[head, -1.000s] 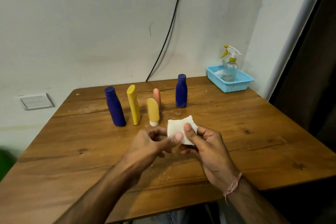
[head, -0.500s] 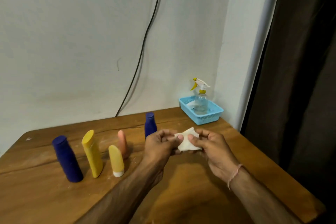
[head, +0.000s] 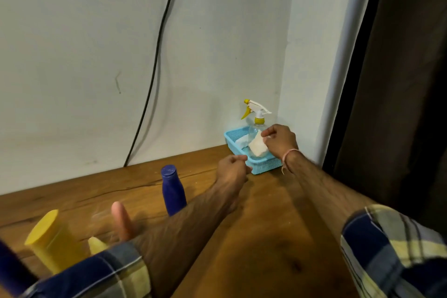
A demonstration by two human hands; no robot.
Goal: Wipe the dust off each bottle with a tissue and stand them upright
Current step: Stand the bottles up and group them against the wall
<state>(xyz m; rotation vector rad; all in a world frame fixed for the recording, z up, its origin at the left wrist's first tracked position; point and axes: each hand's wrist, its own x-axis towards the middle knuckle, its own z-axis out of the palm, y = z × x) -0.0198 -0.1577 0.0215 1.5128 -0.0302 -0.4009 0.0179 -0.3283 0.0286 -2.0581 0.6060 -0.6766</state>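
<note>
At the far left edge a dark bottle [head: 11, 273] is cut off by the frame. Next to it stands the big yellow bottle [head: 48, 239], then the small yellow bottle [head: 96, 245], partly hidden by my sleeve, the pink bottle [head: 122, 222] and, farther back, the blue bottle [head: 173, 190]. All that I can see of them are upright on the table [head: 266, 225], so I judge the wiping and standing to be done.

My left hand [head: 231, 169] hangs above the table just left of the basket [head: 263, 168], its fingers curled in with the thumb laid against them. I see nothing in it.

My right hand [head: 280, 139] is stretched to the far right corner, over the basket, with the tissue [head: 257, 146] pinched between thumb and fingertips. The tissue hangs in front of the spray bottle [head: 257, 116] that stands in the basket. Something white lies in the basket behind it.

I take this step to be putting the used tissue away. The next move calls for lowering it a little inside the rim and letting my fingers go, without knocking the spray bottle.
</note>
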